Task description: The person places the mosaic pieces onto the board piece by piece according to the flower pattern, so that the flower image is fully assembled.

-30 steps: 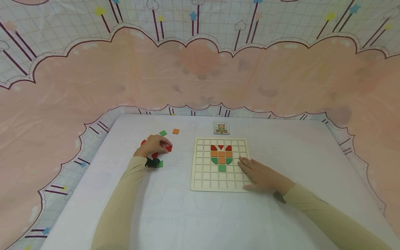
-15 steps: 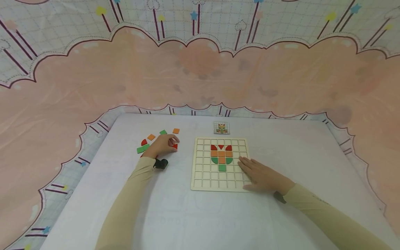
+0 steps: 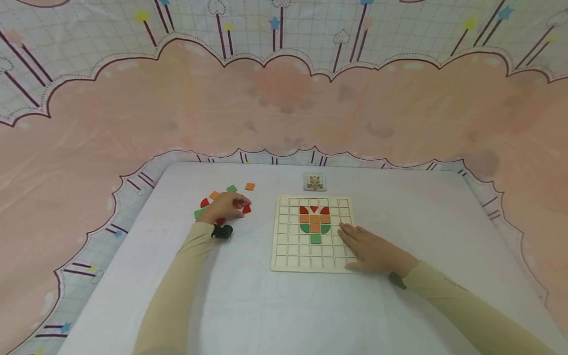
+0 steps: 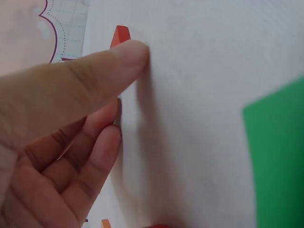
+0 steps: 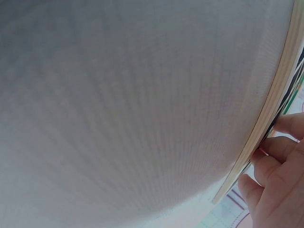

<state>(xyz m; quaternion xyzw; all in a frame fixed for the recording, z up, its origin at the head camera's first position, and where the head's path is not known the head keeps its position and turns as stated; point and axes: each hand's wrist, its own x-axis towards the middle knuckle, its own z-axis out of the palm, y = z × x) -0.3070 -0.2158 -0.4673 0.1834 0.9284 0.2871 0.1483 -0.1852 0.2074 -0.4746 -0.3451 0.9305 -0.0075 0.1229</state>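
Head view: a peach cloth backdrop with scalloped edges (image 3: 284, 108) hangs behind a white-covered table (image 3: 248, 305). On the table lies a square, pale wooden board with a grid (image 3: 284, 262). The right hand (image 3: 377, 249) rests at its right edge, fingers extended. Left of the board, the left hand (image 3: 223, 205) is bent, its grip narrow. A red, orange and green tile pattern (image 3: 314, 218) sits within the grid; just beyond the board lies a small printed card (image 3: 314, 182). Around the left hand are loose orange, green and red flat tiles (image 3: 250, 186). Its thumb and fingers pinch a small red flat piece (image 3: 246, 209), apart from the board.
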